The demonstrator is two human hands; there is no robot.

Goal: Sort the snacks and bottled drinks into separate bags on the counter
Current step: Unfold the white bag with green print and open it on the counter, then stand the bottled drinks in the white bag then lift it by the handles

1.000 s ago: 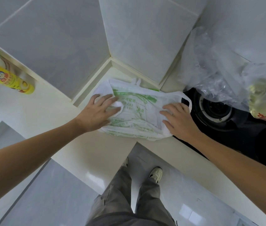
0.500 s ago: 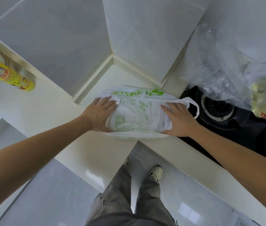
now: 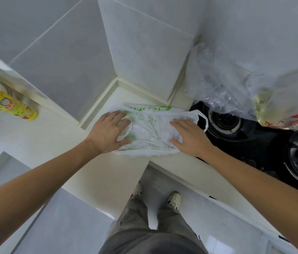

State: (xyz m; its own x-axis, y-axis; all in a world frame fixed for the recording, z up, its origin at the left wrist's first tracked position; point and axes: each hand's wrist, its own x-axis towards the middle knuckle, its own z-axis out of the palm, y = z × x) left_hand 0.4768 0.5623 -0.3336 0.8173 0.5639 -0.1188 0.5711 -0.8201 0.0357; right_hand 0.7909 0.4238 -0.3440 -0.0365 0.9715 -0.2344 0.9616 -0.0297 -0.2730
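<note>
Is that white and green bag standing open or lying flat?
Lying flat: the bag is pressed onto the counter under both hands.

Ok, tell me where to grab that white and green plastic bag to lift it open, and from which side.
Take the white and green bag by its handle loop, which sticks up free at the stove-side end, beside the right hand. Come from the right: the rest lies flat on the counter under both palms, the left hand included, offering little to pinch.
</note>
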